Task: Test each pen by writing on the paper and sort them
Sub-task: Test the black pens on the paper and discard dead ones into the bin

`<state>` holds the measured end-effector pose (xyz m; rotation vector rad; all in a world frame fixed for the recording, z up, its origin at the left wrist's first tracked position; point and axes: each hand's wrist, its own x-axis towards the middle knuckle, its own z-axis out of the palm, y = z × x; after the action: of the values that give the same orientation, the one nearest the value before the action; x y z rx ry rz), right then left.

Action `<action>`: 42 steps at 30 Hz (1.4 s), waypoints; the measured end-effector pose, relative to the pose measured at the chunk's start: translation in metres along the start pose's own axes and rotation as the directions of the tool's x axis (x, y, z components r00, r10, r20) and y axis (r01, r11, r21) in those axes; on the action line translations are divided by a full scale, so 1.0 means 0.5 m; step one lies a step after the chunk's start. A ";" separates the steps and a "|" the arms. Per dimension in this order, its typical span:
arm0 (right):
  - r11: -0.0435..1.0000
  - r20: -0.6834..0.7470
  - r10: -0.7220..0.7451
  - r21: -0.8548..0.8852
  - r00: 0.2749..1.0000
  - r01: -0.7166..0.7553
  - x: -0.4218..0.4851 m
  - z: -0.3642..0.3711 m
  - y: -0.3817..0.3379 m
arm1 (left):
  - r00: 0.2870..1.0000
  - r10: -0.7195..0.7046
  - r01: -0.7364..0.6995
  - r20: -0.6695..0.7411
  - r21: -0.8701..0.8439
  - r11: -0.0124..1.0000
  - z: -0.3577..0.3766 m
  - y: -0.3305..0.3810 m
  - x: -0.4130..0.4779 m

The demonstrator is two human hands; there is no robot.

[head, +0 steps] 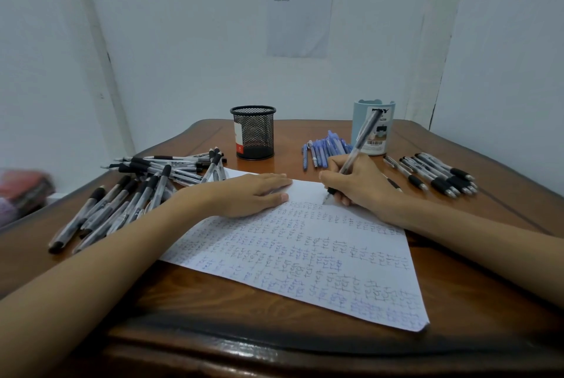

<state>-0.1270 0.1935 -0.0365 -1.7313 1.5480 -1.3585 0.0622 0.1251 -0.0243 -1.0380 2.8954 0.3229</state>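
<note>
Paper [305,255], white and ink-scribbled, lies on the brown wooden counter [213,301]; left grip [253,194] presses it, released and flat; right grip [366,187] clasps a clear-barrelled pen [357,148].

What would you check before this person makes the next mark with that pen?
1. Right hand grips the pen: ok.
2. Pen tip down on the paper: ok.
3. Left hand lies flat on the paper, steadying it: ok.
4. Blank space around the tip: ok, the far strip is bare.
5. This pen leaves ink: cannot tell.
6. Blue pens and the black pens on the right lie in separate groups: ok.
</note>
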 end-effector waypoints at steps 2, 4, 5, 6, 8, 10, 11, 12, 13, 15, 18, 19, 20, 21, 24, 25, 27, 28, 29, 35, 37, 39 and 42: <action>1.000 -0.008 0.016 0.015 1.000 -0.016 -0.001 -0.001 0.000 | 1.000 0.001 -0.001 0.002 0.000 1.000 0.000 -0.001 0.000; 0.999 0.013 0.012 0.032 1.000 -0.012 -0.003 -0.002 -0.001 | 1.000 -0.001 0.001 0.002 0.003 1.000 -0.001 0.000 0.002; 1.000 0.024 0.002 0.027 1.000 -0.002 -0.003 -0.002 0.000 | 1.000 -0.002 0.002 0.001 0.002 1.000 -0.001 0.000 0.002; 1.000 0.028 -0.007 0.016 1.000 0.007 -0.003 -0.002 0.000 | 1.000 -0.001 0.001 0.000 0.000 1.000 -0.001 0.000 0.002; 1.000 0.026 -0.013 0.000 1.000 0.013 -0.003 -0.001 -0.001 | 1.000 0.006 -0.006 -0.007 -0.007 1.000 0.000 0.000 0.003; 0.999 0.042 -0.009 0.043 0.999 0.008 -0.005 -0.002 -0.007 | 1.000 0.013 -0.013 -0.018 -0.010 1.000 0.001 -0.002 0.003; 0.997 0.062 -0.004 0.076 0.998 -0.001 -0.007 -0.004 -0.011 | 1.000 0.016 -0.017 -0.025 -0.006 1.000 0.001 -0.003 0.004; 0.995 0.081 0.010 0.102 0.997 -0.019 -0.008 -0.006 -0.016 | 0.999 0.020 -0.020 -0.032 0.003 1.000 0.000 -0.005 0.003; 0.992 0.089 0.032 0.118 0.995 -0.043 -0.007 -0.010 -0.020 | 0.999 0.024 -0.024 -0.042 0.012 1.000 -0.002 -0.005 0.003; 0.984 0.058 0.087 0.152 0.995 -0.095 -0.003 -0.020 -0.027 | 0.997 0.031 -0.029 -0.068 0.022 0.999 -0.006 -0.006 0.002; 0.979 -0.075 0.116 0.177 0.990 -0.101 0.004 -0.038 -0.027 | 0.992 0.039 -0.035 -0.118 0.038 0.999 -0.009 -0.008 0.000; 0.981 -0.099 0.117 0.164 0.988 -0.099 0.006 -0.041 -0.024 | 0.991 0.038 -0.032 -0.131 0.042 0.999 -0.009 -0.011 0.000; 0.981 -0.096 0.125 0.161 0.987 -0.109 0.006 -0.042 -0.021 | 0.990 0.034 -0.028 -0.139 0.043 0.999 -0.008 -0.013 -0.001; 0.976 -0.076 0.140 0.178 0.987 -0.124 0.006 -0.041 -0.018 | 0.989 0.032 -0.026 -0.144 0.041 0.999 -0.008 -0.016 -0.001; 0.938 -0.005 0.173 0.306 0.985 -0.164 0.003 -0.033 -0.013 | 0.989 0.035 -0.029 -0.145 0.041 0.999 -0.009 -0.019 -0.001; 0.936 0.007 0.171 0.312 0.985 -0.165 0.002 -0.030 -0.012 | 0.989 0.037 -0.031 -0.143 0.043 0.999 -0.009 -0.020 -0.002; 0.947 0.021 0.163 0.276 0.986 -0.162 0.001 -0.028 -0.010 | 0.990 0.041 -0.035 -0.137 0.044 0.998 -0.009 -0.019 -0.003; 0.953 0.025 0.159 0.257 0.987 -0.160 -0.001 -0.027 -0.010 | 0.990 0.041 -0.036 -0.136 0.042 0.998 -0.010 -0.018 -0.003; 0.956 0.025 0.157 0.247 0.987 -0.159 -0.001 -0.027 -0.009 | 0.990 0.042 -0.036 -0.135 0.042 0.998 -0.010 -0.018 -0.004; 0.981 0.031 0.149 0.120 0.988 -0.151 0.008 -0.030 -0.004 | 0.990 0.053 -0.046 -0.134 0.055 0.997 -0.008 -0.018 -0.001; 0.986 0.026 0.167 -0.007 0.986 -0.167 0.017 -0.042 -0.003 | 0.989 0.055 -0.048 -0.135 0.056 0.997 -0.008 -0.020 0.001; 0.945 -0.047 0.139 -0.294 0.989 -0.146 0.028 -0.066 0.007 | 0.989 0.059 -0.051 -0.139 0.060 0.997 -0.007 -0.023 0.003; 0.681 -0.148 0.029 -0.721 0.989 -0.128 0.043 -0.116 0.033 | 0.987 0.066 -0.057 -0.146 0.062 0.996 -0.006 -0.026 0.004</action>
<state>-0.1878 0.1848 -0.0184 -1.9840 2.4454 -0.8380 0.0687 0.1134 -0.0239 -1.0059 3.0524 0.1701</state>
